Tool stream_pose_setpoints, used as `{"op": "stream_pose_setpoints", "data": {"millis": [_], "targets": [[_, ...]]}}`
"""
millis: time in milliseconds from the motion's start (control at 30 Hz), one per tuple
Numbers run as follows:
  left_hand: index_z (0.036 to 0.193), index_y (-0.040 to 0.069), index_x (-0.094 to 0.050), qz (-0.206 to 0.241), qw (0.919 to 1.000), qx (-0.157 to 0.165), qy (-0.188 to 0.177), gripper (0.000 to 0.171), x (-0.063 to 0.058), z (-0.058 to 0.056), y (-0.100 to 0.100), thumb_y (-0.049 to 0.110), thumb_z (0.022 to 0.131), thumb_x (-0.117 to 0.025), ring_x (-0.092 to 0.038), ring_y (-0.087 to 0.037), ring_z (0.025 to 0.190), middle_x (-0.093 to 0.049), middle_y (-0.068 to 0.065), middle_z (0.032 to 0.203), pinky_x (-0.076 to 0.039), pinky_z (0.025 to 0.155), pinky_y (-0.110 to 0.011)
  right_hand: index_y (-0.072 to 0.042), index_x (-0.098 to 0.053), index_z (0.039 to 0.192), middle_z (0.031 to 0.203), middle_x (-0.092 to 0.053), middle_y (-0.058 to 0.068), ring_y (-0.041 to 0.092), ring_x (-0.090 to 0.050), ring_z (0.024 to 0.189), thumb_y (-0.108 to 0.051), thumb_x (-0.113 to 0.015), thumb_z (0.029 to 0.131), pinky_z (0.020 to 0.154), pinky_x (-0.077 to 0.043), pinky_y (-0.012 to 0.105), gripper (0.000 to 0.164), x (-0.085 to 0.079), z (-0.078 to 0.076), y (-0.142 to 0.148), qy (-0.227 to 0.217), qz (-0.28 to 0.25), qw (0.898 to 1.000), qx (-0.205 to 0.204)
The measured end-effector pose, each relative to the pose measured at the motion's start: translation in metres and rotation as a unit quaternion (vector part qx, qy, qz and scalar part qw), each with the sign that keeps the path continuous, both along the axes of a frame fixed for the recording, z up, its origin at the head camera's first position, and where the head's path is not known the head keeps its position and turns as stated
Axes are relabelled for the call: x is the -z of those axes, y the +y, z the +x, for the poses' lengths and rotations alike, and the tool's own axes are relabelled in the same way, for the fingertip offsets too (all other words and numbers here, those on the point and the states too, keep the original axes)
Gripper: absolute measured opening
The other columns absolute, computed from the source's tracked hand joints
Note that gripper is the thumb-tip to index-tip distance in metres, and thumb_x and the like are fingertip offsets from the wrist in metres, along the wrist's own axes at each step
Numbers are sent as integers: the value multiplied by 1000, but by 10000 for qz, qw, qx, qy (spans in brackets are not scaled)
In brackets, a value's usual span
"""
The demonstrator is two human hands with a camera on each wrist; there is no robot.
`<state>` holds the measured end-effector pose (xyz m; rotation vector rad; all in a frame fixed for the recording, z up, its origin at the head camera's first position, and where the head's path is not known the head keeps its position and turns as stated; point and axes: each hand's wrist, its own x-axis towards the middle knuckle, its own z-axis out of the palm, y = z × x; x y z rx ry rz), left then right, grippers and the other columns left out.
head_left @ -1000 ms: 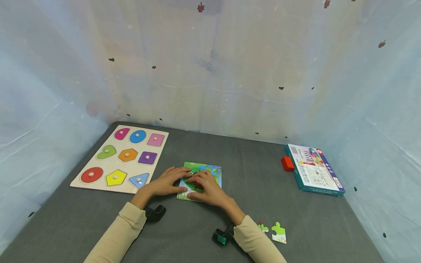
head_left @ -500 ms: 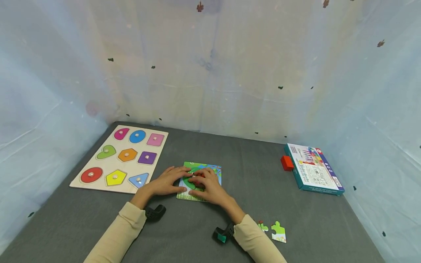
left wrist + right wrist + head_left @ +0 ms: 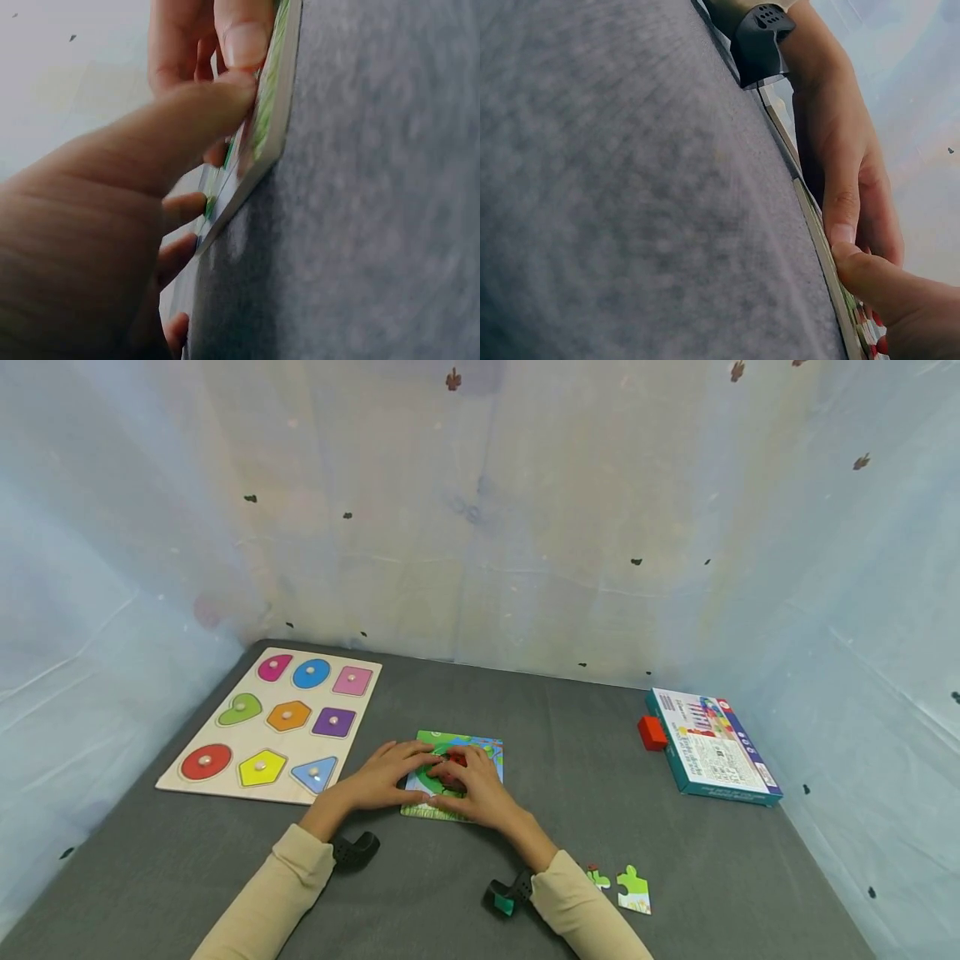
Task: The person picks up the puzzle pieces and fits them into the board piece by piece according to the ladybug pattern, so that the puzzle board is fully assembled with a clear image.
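Observation:
A small jigsaw puzzle board (image 3: 489, 747) with a green, blue and red picture lies mid-table, its centre partly covered by both hands. My left hand (image 3: 381, 777) rests on its left side with fingers spread and gently bent. From the right, my right hand (image 3: 480, 791) arches over the red part, fingertips on the picture. In the left wrist view, the two thumbs meet near the pale edge of the board (image 3: 279, 120). The right wrist view likewise has the thumbs touching beside that edge. Whether any piece is pinched under the fingers is hidden.
Two loose jigsaw pieces, one green and white (image 3: 634, 892) and one partly behind the right sleeve (image 3: 597, 878), lie at front right. A wooden shape-peg board (image 3: 251, 735) is at left. A red block (image 3: 652, 733) touches a flat teal-edged box (image 3: 708, 745) at right.
The right hand's fingers have shifted slightly over the red part of the picture. Its thumb now touches the left thumb. The left hand has barely moved.

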<state>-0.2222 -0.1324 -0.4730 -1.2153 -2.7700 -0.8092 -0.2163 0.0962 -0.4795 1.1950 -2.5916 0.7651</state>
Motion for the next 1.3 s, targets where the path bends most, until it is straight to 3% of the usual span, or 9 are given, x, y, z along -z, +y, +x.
{"op": "stream_pose_setpoints", "data": {"millis": [100,433,567,667,733,800,867,1067,1300], "targets": [[136,11,-49,-143,9997,0,209,58,0,1,1,43,89,-60,-33,-33,132,-41,-15,141,-16,105,-62,-21,-63,115,133,-45,18,32,-37,125,-43,-66,84,100,-29,53,38,-1,1,0,127,155,9998,79],[135,16,-51,-190,9994,-5,276,56,0,2,2,43,88,-61,-31,-33,133,-39,-13,142,-15,105,-62,-21,-62,117,126,-50,14,31,-44,119,-45,-63,86,96,-37,49,39,-10,4,0,559,569,9968,7],[134,16,-52,-169,9996,-40,213,56,-1,2,3,47,87,-60,-31,-33,133,-39,-13,142,-15,105,-62,-17,-59,121,122,-52,14,30,-49,111,-40,-64,87,90,-41,47,42,-19,7,1,279,630,9973,-250],[134,17,-51,-233,9994,-75,241,57,0,2,3,47,87,-60,-31,-34,133,-38,-14,142,-15,105,-62,-14,-53,129,130,-47,19,31,-49,117,-38,-65,87,92,-42,47,49,-28,11,8,-147,609,9975,-336],[136,18,-50,-303,9991,-105,286,58,2,2,4,48,87,-59,-32,-34,132,-37,-14,142,-16,104,-62,-14,-49,134,138,-40,20,32,-45,122,-38,-64,88,95,-41,48,53,-33,13,16,-472,527,9971,-293],[137,19,-49,-346,9989,-129,278,59,3,2,3,48,87,-60,-31,-35,133,-36,-13,144,-15,105,-62,-16,-45,137,147,-30,19,33,-32,134,-38,-63,88,101,-35,51,56,-39,17,27,-680,431,9966,-187],[138,20,-48,-333,9990,-153,251,60,4,1,4,48,86,-60,-30,-34,133,-35,-12,144,-13,105,-62,-17,-44,138,148,-28,15,30,-29,135,-38,-63,88,101,-34,51,58,-45,20,40,-753,300,9966,-133],[138,22,-48,-311,9991,-154,240,61,5,0,4,49,85,-62,-29,-32,134,-35,-10,144,-12,106,-61,-13,-42,139,145,-34,8,23,-33,133,-34,-69,85,99,-37,48,64,-55,31,88,-465,-139,9988,107],[137,20,-49,-246,9990,-126,337,60,4,1,4,47,85,-63,-32,-33,132,-37,-12,142,-15,104,-61,-11,-43,138,139,-41,9,24,-40,127,-29,-77,76,93,-41,51,73,-49,50,131,-82,-448,9978,488]]}}
